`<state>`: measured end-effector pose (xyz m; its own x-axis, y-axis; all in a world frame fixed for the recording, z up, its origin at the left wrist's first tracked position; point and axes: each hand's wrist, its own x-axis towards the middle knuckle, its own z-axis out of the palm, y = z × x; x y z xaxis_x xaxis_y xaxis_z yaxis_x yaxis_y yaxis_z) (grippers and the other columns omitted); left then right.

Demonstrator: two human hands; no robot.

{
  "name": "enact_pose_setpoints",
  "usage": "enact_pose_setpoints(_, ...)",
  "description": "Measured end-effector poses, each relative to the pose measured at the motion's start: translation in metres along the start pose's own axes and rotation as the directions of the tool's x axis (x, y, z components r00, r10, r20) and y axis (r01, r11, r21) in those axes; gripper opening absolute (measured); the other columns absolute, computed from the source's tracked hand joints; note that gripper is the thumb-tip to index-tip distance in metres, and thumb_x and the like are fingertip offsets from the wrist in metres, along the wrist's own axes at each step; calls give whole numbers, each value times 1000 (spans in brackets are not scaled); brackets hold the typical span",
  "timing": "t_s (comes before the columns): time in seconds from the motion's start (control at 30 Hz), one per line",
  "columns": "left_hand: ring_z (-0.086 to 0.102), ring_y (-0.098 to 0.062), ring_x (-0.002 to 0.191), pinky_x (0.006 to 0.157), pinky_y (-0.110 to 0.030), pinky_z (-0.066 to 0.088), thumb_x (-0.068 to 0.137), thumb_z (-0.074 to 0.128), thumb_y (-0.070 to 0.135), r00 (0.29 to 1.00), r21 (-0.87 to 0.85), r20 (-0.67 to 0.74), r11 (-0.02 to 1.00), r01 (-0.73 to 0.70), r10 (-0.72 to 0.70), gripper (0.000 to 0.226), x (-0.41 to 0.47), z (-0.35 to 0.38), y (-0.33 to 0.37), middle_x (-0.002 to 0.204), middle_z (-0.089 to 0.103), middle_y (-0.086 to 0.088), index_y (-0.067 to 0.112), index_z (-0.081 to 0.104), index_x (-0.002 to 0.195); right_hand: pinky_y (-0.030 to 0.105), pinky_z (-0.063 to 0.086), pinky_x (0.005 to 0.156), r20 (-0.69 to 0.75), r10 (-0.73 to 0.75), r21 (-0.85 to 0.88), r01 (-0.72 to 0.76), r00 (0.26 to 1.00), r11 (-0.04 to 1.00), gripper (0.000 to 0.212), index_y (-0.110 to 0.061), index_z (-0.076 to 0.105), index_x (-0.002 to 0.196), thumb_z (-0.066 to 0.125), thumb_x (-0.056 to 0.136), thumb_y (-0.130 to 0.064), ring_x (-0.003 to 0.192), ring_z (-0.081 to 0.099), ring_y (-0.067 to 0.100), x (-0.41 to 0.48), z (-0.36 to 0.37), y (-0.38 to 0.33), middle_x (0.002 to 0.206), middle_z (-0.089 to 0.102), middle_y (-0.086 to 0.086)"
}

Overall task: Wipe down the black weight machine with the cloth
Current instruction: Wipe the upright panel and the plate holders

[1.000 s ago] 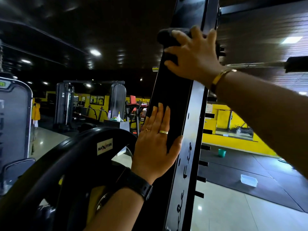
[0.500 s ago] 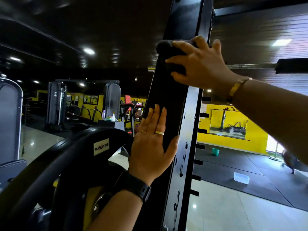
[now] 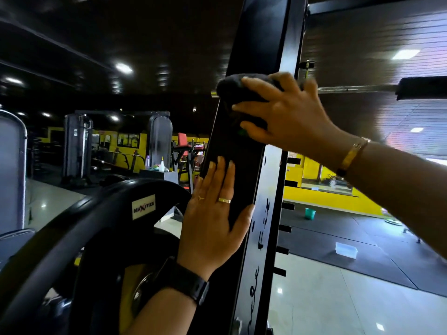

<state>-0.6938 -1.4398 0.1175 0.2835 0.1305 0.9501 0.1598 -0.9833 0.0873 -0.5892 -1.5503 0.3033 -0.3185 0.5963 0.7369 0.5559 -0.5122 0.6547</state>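
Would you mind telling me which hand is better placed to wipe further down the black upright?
Right. The right hand holds the cloth against the upright, with more of its face below to wipe. The left hand lies flat on the upright lower down and holds no cloth.

"MAXITIZE" label (image 3: 143, 210) on weight plate (image 3: 72, 226); upright (image 3: 265, 184) lettering illegible.

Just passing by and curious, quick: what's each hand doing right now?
Left hand: open, flat against the tall black metal machine upright.
Right hand: closed on the bunched dark cloth, pressing it to the upright.
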Motion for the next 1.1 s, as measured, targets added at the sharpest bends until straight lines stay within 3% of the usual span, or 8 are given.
enact_pose_setpoints(0.23,10,-16,150,121,-38,14,97,27,58,1000,2,-13,1000,0,0,72,-3,-1,-2,162,14,-5,15,17,155,62,28,99,72,280,-87,-274,957,958,48,-30,50,135,37,95,-52,133,28,41,37,-3,-30,154,28,4)
enact_pose_setpoints(0.43,11,-16,148,118,-39,16,97,29,57,999,16,-34,1000,21,-20,72,-4,-1,0,161,16,-5,16,18,154,53,41,89,41,168,-238,-153,985,959,46,-33,56,128,35,93,-54,127,43,34,14,1,-69,148,41,-2)
enact_pose_setpoints(0.57,6,-15,150,121,-27,2,98,21,61,999,1,9,999,40,-40,71,-12,-4,4,162,7,0,21,9,155,54,39,86,-12,100,-48,-100,995,994,50,-35,61,125,31,88,-53,124,45,35,-20,-3,-60,145,45,-1)
enact_pose_setpoints(0.67,1,-13,150,120,-28,-1,98,18,62,998,-10,40,999,50,-49,71,-23,-5,6,164,4,0,21,8,156,57,38,83,-13,135,69,-134,991,989,55,-34,63,124,30,85,-55,120,45,40,-31,-9,-48,145,46,1)
enact_pose_setpoints(0.73,2,-13,150,120,-29,0,99,19,62,998,-4,39,999,50,-50,72,-24,-5,5,164,6,-1,20,10,156,61,36,87,52,177,79,-180,983,980,55,-36,56,131,32,86,-57,125,39,43,-21,-15,-46,149,40,3)
enact_pose_setpoints(0.87,6,-15,150,121,-27,1,99,23,59,999,-6,22,999,44,-44,71,-23,-5,3,163,9,-1,18,13,156,63,30,100,174,275,52,-288,946,956,66,-40,21,150,44,91,-58,138,19,49,12,-15,-49,159,16,7)
enact_pose_setpoints(1.0,8,-16,150,120,-22,-1,98,24,60,999,-6,-4,999,43,-43,72,-22,-5,3,163,11,-1,16,17,155,60,32,97,93,204,-121,-192,975,974,55,-32,49,138,40,90,-57,136,29,45,17,-9,-72,155,28,9)
enact_pose_setpoints(1.1,6,-16,150,120,-22,-4,98,22,61,999,-7,0,999,52,-52,72,-23,-4,4,162,10,-1,18,15,155,57,37,93,57,147,-166,-136,988,977,51,-33,58,127,37,89,-59,132,39,38,2,-6,-83,150,39,4)
